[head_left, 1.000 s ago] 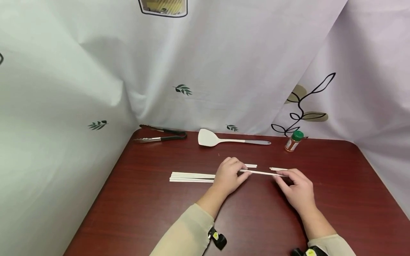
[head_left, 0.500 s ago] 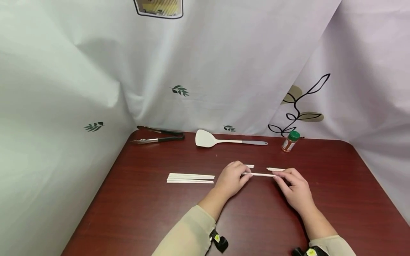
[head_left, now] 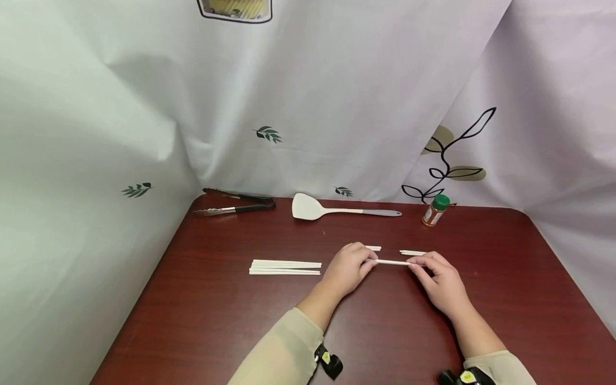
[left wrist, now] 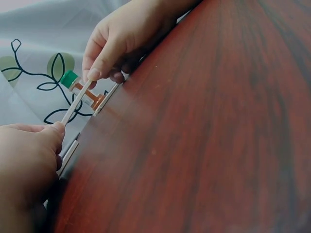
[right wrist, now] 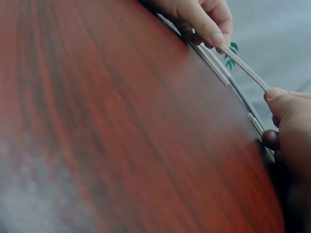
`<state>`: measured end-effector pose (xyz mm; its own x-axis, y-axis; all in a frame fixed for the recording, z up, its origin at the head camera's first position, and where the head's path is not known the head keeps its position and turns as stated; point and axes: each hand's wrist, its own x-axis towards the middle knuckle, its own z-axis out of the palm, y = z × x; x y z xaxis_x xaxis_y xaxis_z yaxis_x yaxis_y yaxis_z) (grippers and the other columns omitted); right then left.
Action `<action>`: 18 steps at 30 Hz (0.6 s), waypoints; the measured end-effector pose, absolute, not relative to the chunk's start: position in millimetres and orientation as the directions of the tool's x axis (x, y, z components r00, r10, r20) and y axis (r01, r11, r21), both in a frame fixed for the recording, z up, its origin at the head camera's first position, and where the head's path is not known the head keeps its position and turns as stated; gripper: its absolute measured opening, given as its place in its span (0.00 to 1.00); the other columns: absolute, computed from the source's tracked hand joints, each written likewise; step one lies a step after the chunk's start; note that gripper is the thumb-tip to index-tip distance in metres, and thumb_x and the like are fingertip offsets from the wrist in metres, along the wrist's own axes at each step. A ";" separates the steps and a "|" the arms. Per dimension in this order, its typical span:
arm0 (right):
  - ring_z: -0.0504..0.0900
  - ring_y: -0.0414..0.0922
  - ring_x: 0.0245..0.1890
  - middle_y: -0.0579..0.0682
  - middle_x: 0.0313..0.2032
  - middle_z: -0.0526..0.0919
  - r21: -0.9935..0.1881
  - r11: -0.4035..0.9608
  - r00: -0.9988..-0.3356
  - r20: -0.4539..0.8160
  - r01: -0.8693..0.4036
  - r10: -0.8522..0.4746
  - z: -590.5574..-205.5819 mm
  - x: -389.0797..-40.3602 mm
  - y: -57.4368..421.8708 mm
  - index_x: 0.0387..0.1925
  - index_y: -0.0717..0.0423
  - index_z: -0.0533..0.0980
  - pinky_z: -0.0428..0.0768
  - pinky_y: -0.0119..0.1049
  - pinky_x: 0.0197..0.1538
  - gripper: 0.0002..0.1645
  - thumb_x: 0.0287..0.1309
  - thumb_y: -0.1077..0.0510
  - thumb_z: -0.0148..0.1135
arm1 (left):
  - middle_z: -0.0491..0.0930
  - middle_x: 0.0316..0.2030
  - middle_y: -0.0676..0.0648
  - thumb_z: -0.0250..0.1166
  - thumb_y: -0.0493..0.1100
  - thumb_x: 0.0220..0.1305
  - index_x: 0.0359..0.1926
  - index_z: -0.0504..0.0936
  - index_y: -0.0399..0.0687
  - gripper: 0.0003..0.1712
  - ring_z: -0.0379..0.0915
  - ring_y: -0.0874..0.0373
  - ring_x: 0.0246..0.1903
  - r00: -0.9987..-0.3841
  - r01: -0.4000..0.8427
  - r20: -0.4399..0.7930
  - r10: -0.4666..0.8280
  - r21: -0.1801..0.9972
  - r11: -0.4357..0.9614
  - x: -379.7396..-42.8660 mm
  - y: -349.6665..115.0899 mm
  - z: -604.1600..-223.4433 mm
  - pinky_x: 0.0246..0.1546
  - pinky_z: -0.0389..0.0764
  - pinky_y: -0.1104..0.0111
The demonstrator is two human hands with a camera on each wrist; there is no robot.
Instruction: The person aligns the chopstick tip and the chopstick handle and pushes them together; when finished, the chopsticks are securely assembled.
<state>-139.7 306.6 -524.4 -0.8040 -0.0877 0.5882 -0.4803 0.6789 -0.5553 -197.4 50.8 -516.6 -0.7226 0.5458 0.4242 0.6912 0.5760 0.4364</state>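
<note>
Between both hands a white chopstick [head_left: 392, 262] is held roughly level, close over the table. My left hand [head_left: 344, 271] pinches its left part between thumb and fingers. At the other end, the thumb and index finger of my right hand [head_left: 444, 282] pinch it too. Several white chopsticks [head_left: 285, 264] lie side by side to the left of my left hand. Just behind the hands lie more chopsticks, a few ends [head_left: 374, 248] showing by the left hand and others [head_left: 411, 252] by the right, partly hidden by the fingers.
Along the back of the dark red table [head_left: 231, 331] lie black-handled tongs [head_left: 250, 207] and a white spatula [head_left: 308, 207] with a grey handle end. A green-capped spice jar [head_left: 435, 211] stands at the back right. White patterned cloth [head_left: 337, 96] hangs behind.
My left hand has come slightly nearer and down, uncovering the right ends of the left chopsticks. The held chopstick now lies more level. Both hands keep their pinch.
</note>
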 end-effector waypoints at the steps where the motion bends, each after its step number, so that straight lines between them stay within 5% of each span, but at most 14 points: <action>1: 0.81 0.33 0.43 0.41 0.37 0.85 -0.561 0.679 -0.810 0.580 -0.473 -0.085 -523.8 -139.9 306.7 0.39 0.52 0.88 0.68 0.17 0.53 0.16 0.54 0.74 0.76 | 0.84 0.41 0.55 0.69 0.48 0.75 0.43 0.89 0.53 0.06 0.82 0.56 0.49 -0.726 0.688 0.417 0.547 0.436 0.580 -197.6 51.0 -516.4 0.58 0.77 0.69; 18: 0.79 0.31 0.43 0.42 0.37 0.84 -0.592 0.687 -0.858 0.505 -0.421 -0.090 -520.1 -139.7 311.1 0.39 0.52 0.87 0.69 0.19 0.51 0.11 0.62 0.71 0.72 | 0.85 0.40 0.53 0.69 0.45 0.75 0.42 0.89 0.50 0.05 0.82 0.57 0.47 -0.730 0.682 0.379 0.569 0.460 0.568 -199.6 49.3 -513.4 0.58 0.76 0.69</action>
